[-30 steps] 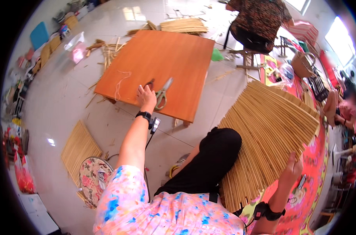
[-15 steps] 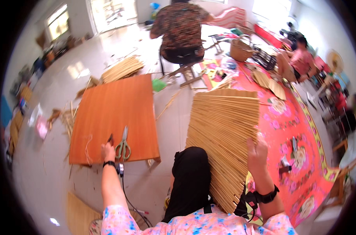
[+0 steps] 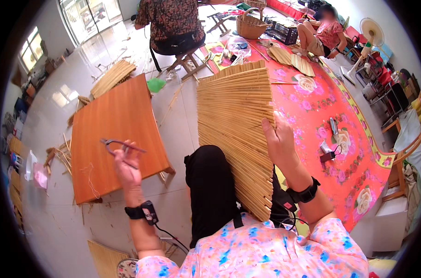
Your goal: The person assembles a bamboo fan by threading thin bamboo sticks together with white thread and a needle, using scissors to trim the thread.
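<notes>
Raised over the near end of the orange-brown wooden table (image 3: pixel 122 106), my left hand (image 3: pixel 128 170) is closed loosely on a pair of dark pliers (image 3: pixel 112 142). Their spread handles pass between my fingers, and part of them is hidden. My right hand (image 3: pixel 280 139) grips the right edge of a fan-shaped panel of tan slats (image 3: pixel 233 102), thumb on its face. The panel stands tilted against my right side, its narrow lower end at my lap, beside my black-trousered knee (image 3: pixel 210 176). A pale loop of thread (image 3: pixel 91 178) lies at the table's near left corner.
A red floral mat (image 3: pixel 321 139) covers the floor at right, with small dark tools (image 3: pixel 330 155) on it. Bundled slats (image 3: pixel 113 78) lie beyond the table. One person (image 3: pixel 171 23) sits ahead on a folding stool, another (image 3: pixel 328 34) at far right near a basket (image 3: pixel 251 25).
My left hand has lifted off the table with the pliers. The green-handled scissors seen on the table no longer show. The view has shifted, and the panel stays in my right hand.
</notes>
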Tool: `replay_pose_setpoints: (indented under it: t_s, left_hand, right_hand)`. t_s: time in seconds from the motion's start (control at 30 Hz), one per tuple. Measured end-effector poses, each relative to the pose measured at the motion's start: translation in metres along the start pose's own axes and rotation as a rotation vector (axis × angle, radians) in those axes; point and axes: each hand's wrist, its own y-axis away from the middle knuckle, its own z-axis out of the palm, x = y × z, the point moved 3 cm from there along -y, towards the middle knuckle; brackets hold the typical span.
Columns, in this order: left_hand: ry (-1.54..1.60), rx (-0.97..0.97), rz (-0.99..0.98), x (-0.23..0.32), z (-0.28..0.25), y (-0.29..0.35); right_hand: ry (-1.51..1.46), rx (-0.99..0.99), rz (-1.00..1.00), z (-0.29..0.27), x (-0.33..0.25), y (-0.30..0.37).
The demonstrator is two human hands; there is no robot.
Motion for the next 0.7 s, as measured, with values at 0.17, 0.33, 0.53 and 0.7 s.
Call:
replay_pose_setpoints:
  t_s: [0.17,0.33,0.53,0.7]
  left_hand:
    - [-0.064,-0.192,-0.272,-0.056,0.12,0.081]
    - [-0.557,-0.585,0.189,-0.109,0.181,0.134]
    - [-0.767,-0.666,0.301,-0.11,0.226,0.164]
    - [-0.797,-0.653,0.33,-0.106,0.243,0.163]
  right_hand:
    - [-0.039,-0.01,-0.032,0.006,0.0,-0.003]
    - [-0.127,-0.103,0.038,0.001,-0.008,-0.006]
    - [-0.226,-0.093,0.035,0.004,0.002,-0.005]
    - [-0.241,-0.104,0.031,0.002,0.005,-0.005]
